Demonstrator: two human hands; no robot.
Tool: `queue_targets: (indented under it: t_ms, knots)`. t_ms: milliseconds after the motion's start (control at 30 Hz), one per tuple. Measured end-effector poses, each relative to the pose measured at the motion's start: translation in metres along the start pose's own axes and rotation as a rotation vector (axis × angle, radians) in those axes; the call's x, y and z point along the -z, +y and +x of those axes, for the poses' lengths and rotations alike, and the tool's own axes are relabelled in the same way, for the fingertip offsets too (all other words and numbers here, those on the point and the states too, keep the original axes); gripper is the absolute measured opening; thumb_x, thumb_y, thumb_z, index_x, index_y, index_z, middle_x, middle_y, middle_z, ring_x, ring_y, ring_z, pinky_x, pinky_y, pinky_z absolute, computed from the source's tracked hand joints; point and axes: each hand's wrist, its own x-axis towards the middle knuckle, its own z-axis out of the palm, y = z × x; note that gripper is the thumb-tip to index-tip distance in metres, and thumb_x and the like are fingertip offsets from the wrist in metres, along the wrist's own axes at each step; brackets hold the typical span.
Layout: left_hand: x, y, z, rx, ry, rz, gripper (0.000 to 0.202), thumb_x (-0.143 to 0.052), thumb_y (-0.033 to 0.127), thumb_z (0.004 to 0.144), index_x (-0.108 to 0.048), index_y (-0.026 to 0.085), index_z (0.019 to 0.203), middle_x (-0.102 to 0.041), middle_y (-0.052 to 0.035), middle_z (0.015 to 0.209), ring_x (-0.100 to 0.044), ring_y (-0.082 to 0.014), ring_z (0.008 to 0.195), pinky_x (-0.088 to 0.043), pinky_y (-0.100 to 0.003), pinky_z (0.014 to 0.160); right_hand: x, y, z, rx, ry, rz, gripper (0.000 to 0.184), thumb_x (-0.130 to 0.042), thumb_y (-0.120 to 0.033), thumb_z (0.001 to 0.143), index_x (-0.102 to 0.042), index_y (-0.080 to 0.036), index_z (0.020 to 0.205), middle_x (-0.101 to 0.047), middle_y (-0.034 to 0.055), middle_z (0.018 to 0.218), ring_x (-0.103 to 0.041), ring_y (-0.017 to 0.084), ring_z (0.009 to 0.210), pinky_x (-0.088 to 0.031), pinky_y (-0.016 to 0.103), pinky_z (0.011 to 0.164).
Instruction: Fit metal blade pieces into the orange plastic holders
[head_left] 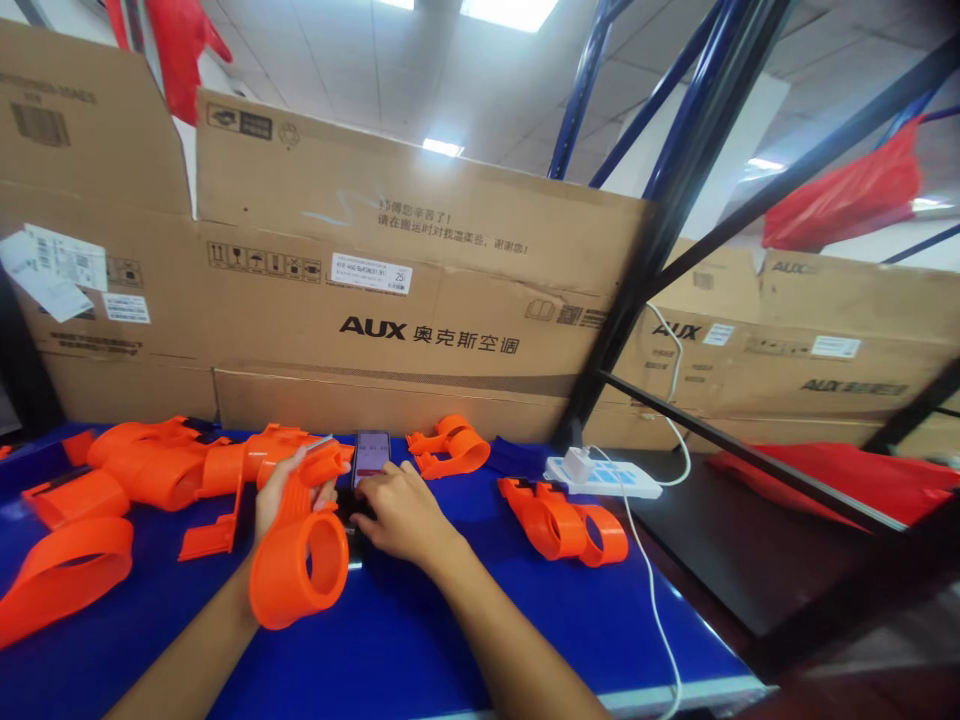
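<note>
Orange ringed part point(289, 545) sits gripped in our left hand point(271, 495), while our right hand point(405, 512) curls by the phone point(373, 452), its hold unclear to us.

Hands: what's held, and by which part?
Left hand: orange part, by the end opposite its ring. Right hand: at the phone; can't tell whether it grips anything.

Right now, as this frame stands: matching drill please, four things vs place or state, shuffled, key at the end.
Things:
1. Left hand
2. Phone
3. Power strip
4. Cardboard

Place or state:
A. White, with a plug in it
B. Brown, printed "AUX"
C. Holding an orange part
D. Next to the right hand, screen lit

Pairs: 1-C, 2-D, 3-A, 4-B
</note>
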Motion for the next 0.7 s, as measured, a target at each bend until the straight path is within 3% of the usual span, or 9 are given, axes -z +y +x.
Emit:
queue_targets:
  t_ms: [133,200,267,367,500,700]
  knots:
    - [0.000,-0.010,0.003,-0.026,0.051,0.276,0.023,-0.066,0.041,0.086,-0.065,0.021,0.075,-0.058,0.0005,0.046,-0.053,-0.0166,0.040,-0.043,-0.027,0.042,0.004,0.009,0.005,-0.062,0.058,0.116,0.019,-0.071,-0.031,0.092,-0.071,-0.021,0.109,-0.075,0.0088,0.104,-0.062,0.026,0.101,-0.040,0.037,0.088]
    - [-0.002,-0.018,0.002,-0.074,0.100,0.428,0.029,-0.067,0.045,0.085,-0.064,0.020,0.069,-0.052,0.0018,0.041,-0.046,-0.0141,0.036,-0.037,-0.026,0.040,0.008,0.016,0.004,-0.131,0.158,0.306,0.015,-0.061,-0.029,0.099,-0.071,-0.021,0.108,-0.075,0.0067,0.102,-0.064,0.023,0.096,-0.042,0.035,0.086]
    - [-0.004,-0.026,-0.001,-0.129,0.128,0.545,0.032,-0.068,0.047,0.084,-0.063,0.020,0.067,-0.049,0.0031,0.039,-0.043,-0.0121,0.037,-0.034,-0.024,0.041,0.012,0.021,0.002,-0.156,0.264,0.550,0.023,-0.050,-0.030,0.105,-0.071,-0.021,0.106,-0.075,0.0049,0.101,-0.065,0.020,0.091,-0.045,0.032,0.083]
    - [-0.007,-0.034,-0.007,-0.135,0.062,0.646,0.033,-0.071,0.051,0.084,-0.064,0.020,0.073,-0.051,0.0039,0.043,-0.043,-0.0110,0.039,-0.032,-0.023,0.043,0.017,0.021,-0.001,-0.118,0.297,0.776,0.023,-0.054,-0.036,0.103,-0.071,-0.020,0.101,-0.073,0.0019,0.093,-0.063,0.016,0.082,-0.047,0.028,0.076]
    - [-0.011,-0.035,-0.010,-0.079,-0.061,0.720,0.033,-0.071,0.052,0.084,-0.067,0.020,0.084,-0.053,0.0039,0.047,-0.042,-0.0105,0.038,-0.026,-0.024,0.041,0.021,0.015,-0.003,-0.133,0.273,0.791,0.013,-0.067,-0.031,0.093,-0.070,-0.019,0.090,-0.070,-0.0004,0.082,-0.060,0.015,0.075,-0.045,0.026,0.071]
    - [-0.014,-0.027,-0.011,-0.106,-0.065,0.669,0.024,-0.075,0.042,0.081,-0.065,0.021,0.087,-0.048,0.0079,0.046,-0.033,-0.0073,0.037,-0.025,-0.021,0.041,0.028,0.015,-0.008,-0.187,0.344,0.759,0.009,-0.068,-0.028,0.090,-0.068,-0.020,0.085,-0.070,0.0007,0.084,-0.062,0.017,0.079,-0.047,0.028,0.074]
